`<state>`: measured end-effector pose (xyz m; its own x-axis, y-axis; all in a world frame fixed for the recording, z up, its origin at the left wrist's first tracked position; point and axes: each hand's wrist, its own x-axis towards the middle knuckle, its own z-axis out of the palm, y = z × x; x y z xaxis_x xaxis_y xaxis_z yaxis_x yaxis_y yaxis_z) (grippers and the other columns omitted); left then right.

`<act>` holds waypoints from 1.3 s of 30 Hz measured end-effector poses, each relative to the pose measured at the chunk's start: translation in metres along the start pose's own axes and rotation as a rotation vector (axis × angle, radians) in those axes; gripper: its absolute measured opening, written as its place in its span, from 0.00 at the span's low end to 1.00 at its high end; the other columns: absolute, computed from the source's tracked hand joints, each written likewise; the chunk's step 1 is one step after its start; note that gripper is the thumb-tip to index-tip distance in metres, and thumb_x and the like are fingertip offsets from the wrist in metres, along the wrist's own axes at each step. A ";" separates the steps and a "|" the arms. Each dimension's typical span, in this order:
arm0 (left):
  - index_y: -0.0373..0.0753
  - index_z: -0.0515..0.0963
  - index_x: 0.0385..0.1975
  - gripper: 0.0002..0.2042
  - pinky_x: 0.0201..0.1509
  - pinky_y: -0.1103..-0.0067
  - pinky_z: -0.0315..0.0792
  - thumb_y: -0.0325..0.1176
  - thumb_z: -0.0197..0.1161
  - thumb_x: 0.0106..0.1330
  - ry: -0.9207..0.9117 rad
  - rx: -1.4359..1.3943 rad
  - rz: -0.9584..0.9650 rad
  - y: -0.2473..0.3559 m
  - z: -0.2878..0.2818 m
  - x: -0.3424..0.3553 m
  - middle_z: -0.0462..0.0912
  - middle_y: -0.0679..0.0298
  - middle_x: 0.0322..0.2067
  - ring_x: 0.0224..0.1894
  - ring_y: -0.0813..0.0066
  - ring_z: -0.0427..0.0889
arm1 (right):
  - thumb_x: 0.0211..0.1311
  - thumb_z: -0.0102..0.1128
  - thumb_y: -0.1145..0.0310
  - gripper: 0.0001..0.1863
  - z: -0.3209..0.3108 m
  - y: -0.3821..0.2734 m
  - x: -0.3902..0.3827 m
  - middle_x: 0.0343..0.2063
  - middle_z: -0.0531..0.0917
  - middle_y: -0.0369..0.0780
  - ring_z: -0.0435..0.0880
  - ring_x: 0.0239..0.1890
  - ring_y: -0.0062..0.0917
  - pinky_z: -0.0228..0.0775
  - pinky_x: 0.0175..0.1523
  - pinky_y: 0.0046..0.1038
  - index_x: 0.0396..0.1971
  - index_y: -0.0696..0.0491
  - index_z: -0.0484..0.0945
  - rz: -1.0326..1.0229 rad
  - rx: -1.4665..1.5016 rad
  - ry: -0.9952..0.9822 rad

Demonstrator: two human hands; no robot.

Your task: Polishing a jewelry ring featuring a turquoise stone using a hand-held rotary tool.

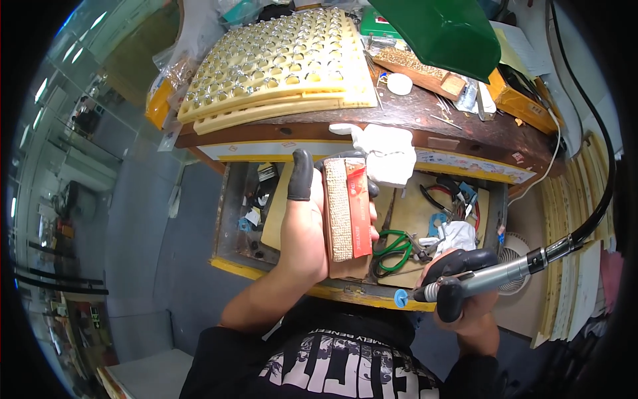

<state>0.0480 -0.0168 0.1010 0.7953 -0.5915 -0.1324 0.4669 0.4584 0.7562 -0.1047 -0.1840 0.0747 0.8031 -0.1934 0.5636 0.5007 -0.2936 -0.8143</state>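
Black finger covers sit on some fingers of both hands. My left hand [304,229] is closed around a rectangular block [339,209] with a rough, woven-looking tan face and a red wrapper [359,211] along its right side. It is held upright over the open drawer. Lower right, my right hand [462,286] grips a metal rotary handpiece [495,278]. A small blue disc [401,298] is fitted at its tip, pointing left toward the block but apart from it. A black flexible shaft [593,216] runs from the handpiece's back end up the right side.
Rings fill a stacked yellow tray [266,63] on the wooden bench [419,113]. A white-wrapped bench peg [389,154] juts from its edge. The open drawer [229,256] holds green-handled scissors [393,253], pliers and white cloth. A green lamp shade [445,36] overhangs the bench.
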 end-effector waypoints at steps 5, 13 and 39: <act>0.37 0.71 0.53 0.39 0.33 0.72 0.82 0.72 0.35 0.71 0.029 0.036 -0.011 0.003 0.004 -0.001 0.79 0.58 0.34 0.31 0.69 0.82 | 0.73 0.53 0.63 0.16 -0.007 0.004 -0.009 0.22 0.76 0.47 0.78 0.18 0.25 0.74 0.24 0.27 0.40 0.59 0.60 -0.004 -0.057 -0.043; 0.38 0.72 0.51 0.39 0.33 0.72 0.81 0.73 0.34 0.70 0.011 0.051 -0.028 0.001 0.002 -0.002 0.80 0.56 0.30 0.27 0.67 0.82 | 0.73 0.54 0.61 0.16 -0.018 0.009 -0.023 0.21 0.76 0.44 0.77 0.18 0.23 0.74 0.24 0.26 0.40 0.58 0.62 -0.008 -0.187 0.002; 0.33 0.73 0.51 0.40 0.35 0.72 0.83 0.70 0.35 0.71 0.035 0.101 -0.052 0.000 0.001 -0.004 0.81 0.54 0.33 0.31 0.68 0.84 | 0.68 0.56 0.74 0.13 0.015 -0.009 0.047 0.30 0.78 0.50 0.83 0.29 0.33 0.82 0.34 0.34 0.45 0.58 0.61 -0.180 -0.079 -0.233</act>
<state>0.0447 -0.0152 0.1019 0.7853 -0.5879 -0.1940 0.4676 0.3578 0.8082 -0.0662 -0.1762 0.1061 0.7605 0.0859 0.6436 0.6227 -0.3772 -0.6855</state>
